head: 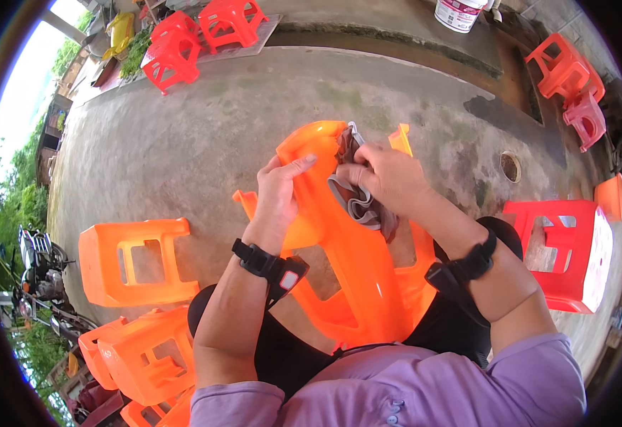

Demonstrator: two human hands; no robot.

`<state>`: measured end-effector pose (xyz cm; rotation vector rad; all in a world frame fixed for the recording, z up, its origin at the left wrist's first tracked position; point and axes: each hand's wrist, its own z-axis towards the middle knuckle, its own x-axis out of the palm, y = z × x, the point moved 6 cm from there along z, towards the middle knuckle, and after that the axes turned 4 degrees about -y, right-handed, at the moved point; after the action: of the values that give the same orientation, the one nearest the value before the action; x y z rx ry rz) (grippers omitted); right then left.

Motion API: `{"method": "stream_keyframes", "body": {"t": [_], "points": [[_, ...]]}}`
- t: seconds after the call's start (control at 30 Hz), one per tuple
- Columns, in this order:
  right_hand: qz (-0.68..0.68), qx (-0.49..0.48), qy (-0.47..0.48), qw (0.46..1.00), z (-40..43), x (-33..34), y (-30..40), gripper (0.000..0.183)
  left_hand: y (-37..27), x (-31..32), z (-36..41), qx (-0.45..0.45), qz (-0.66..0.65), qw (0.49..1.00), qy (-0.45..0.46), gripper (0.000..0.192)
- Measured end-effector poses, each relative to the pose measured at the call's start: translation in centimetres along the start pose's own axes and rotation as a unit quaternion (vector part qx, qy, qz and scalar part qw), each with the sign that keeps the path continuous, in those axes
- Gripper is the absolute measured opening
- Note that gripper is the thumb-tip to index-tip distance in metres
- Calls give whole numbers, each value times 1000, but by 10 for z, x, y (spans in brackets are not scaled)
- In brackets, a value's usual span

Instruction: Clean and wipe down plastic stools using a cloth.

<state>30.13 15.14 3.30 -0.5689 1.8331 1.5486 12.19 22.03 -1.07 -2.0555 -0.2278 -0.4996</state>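
An orange plastic stool [364, 272] lies tipped between my knees, one leg pointing away from me. Near the end of that leg, my left hand [284, 187] grips its left edge, thumb on top. My right hand [383, 173] pinches a brown and grey cloth [367, 205] against the leg's right side. Part of the cloth hangs below my fingers, and another part shows at the leg's end. The palm side of my right hand is hidden.
Orange stools [137, 261] lie at the left, with more stacked [148, 355] below them. A red stool [561, 256] is at the right. Red stools [172, 53] stand at the upper left. A white bucket [457, 13] and a round floor hole [510, 166] are farther off.
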Motion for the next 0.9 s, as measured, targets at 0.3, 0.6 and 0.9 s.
{"method": "stream_keyframes", "body": {"t": [0.3,0.6,0.9], "points": [[20,-33,58,998,5,-5,-5,24,11,4,2,8,-12,998,64,45],[410,-196,-205,867,-9,-59,59,30,17,9,-1,7,33,999,35,29],[-226,-330,-216,891,35,33,75,43,24,11,2,24,9,1000,-6,15]]}}
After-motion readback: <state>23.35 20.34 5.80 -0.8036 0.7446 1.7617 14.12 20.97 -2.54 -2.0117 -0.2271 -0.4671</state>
